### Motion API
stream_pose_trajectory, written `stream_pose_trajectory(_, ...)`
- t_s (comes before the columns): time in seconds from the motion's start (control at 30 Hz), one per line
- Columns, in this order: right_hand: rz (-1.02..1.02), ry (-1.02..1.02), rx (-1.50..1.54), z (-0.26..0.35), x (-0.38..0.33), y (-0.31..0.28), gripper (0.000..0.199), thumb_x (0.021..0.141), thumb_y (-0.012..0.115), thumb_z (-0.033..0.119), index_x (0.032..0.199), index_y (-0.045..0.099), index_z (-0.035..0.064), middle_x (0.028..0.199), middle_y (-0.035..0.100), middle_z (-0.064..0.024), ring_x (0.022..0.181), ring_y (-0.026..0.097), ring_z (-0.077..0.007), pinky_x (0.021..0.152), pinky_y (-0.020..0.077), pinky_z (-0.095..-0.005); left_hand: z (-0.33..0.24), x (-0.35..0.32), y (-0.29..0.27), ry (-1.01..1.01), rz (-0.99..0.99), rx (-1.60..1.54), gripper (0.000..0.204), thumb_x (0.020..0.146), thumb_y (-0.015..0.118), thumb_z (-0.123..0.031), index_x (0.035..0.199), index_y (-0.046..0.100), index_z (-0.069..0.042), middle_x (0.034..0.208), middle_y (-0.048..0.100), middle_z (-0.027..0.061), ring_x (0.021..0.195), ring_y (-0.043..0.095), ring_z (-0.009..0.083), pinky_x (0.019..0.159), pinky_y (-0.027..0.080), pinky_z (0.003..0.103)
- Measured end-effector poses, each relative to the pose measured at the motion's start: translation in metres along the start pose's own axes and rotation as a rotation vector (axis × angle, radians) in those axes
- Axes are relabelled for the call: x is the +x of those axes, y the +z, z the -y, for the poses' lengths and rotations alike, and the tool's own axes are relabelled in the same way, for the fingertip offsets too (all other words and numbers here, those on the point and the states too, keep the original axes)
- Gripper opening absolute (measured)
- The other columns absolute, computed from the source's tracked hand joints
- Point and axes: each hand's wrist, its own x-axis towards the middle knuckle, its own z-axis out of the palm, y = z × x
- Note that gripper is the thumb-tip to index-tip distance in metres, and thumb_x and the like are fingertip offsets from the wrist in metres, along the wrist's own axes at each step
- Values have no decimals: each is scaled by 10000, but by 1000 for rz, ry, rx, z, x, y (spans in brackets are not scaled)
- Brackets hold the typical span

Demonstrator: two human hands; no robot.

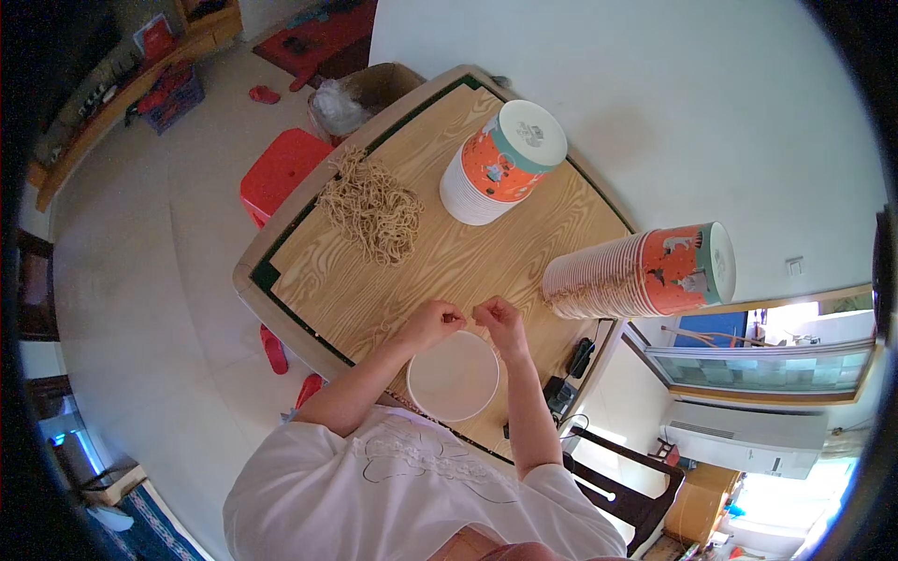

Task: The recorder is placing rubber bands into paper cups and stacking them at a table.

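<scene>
Left hand: the left hand [432,323] hovers just above the far rim of the white paper bowl, fingers curled in and the fingertips pinched together toward the other hand; whether something thin is caught between them is too small to tell.
Right hand: the right hand [499,319] sits just beside the left, almost touching it, fingertips likewise drawn together and pointing at the left fingertips.
White paper bowl: the white paper bowl [453,377] stands open side up directly below and nearer the body than both sets of fingers, at the near edge of the wooden table [412,271].
Pile of tan string loops: the pile of tan string loops [371,210] lies on the table well beyond the fingers, off to the left-hand side, apart from both hands.
Upright bowl stack: a stack of orange-and-white paper bowls [500,164] stands upside down beyond the fingers, further away than the string pile's near edge, bases upward.
Tipped bowl stack: a second stack of paper bowls [641,271] lies on its side to the right of the right hand's fingers, near but not touching them.
Red plastic stool: a red plastic stool [281,173] stands on the floor past the table's left edge, well apart from the hands.
Cardboard box: a cardboard box [369,93] holding clear plastic sits by the table's far corner.
</scene>
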Motion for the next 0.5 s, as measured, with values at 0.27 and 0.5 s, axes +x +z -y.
stream_pose_trajectory(0.27, 21, 15, 41, 3, -1, -1, 77, 815, 538, 77, 811, 550, 2, 749, 582, -41, 676, 541, -111, 626, 452, -233, -1, 0, 0, -8, 22, 27, 146, 713, 617, -129, 764, 623, 8, 641, 597, 96, 584, 560, 145, 570, 445, 272)
stream_pose_trajectory(0.5, 7, -34, -155, 2, -1, -2, 117, 826, 534, 109, 753, 527, 17, 669, 553, -29, 613, 523, -101, 578, 439, -229, -7, -2, 0, -45, 23, 36, 150, 712, 622, -136, 786, 626, -5, 645, 597, 89, 582, 551, 139, 563, 439, 272)
